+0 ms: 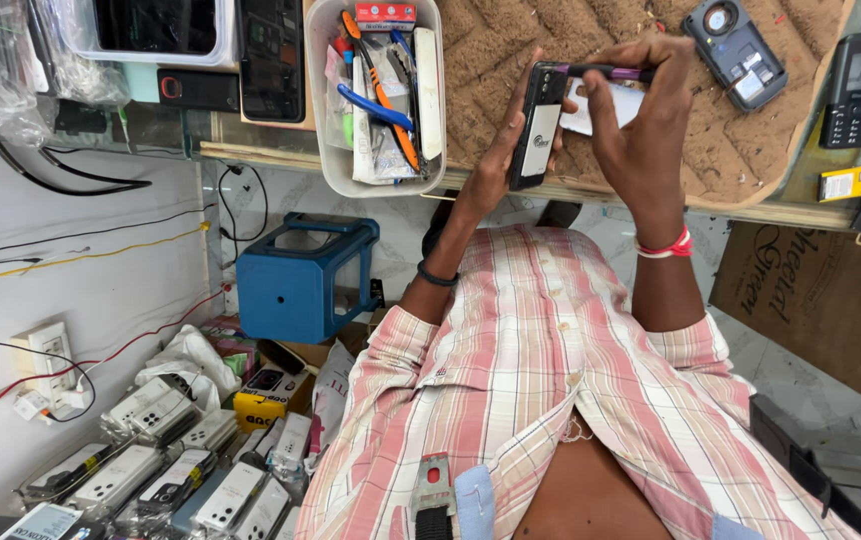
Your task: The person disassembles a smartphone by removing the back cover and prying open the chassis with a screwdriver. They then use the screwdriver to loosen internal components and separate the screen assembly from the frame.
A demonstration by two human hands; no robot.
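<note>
My left hand (493, 168), with a black band on its wrist, grips a black mobile phone (536, 128) by its edge, holding it upright over the brown mat (750, 150). A white label shows on the phone's back. My right hand (640, 120), with a red thread at the wrist, pinches a thin purple-handled tool (612, 72) lying across the phone's top end. A white card-like piece (590, 118) shows between the two hands, partly hidden by the fingers.
A white bin (325, 120) of pliers and tools stands left of the hands. On the mat lies an opened blue-grey phone (735, 50); a black keypad phone (855, 90) and a yellow battery (843, 183) lie right. Below are a blue box (295, 285) and several phone cases (200, 470).
</note>
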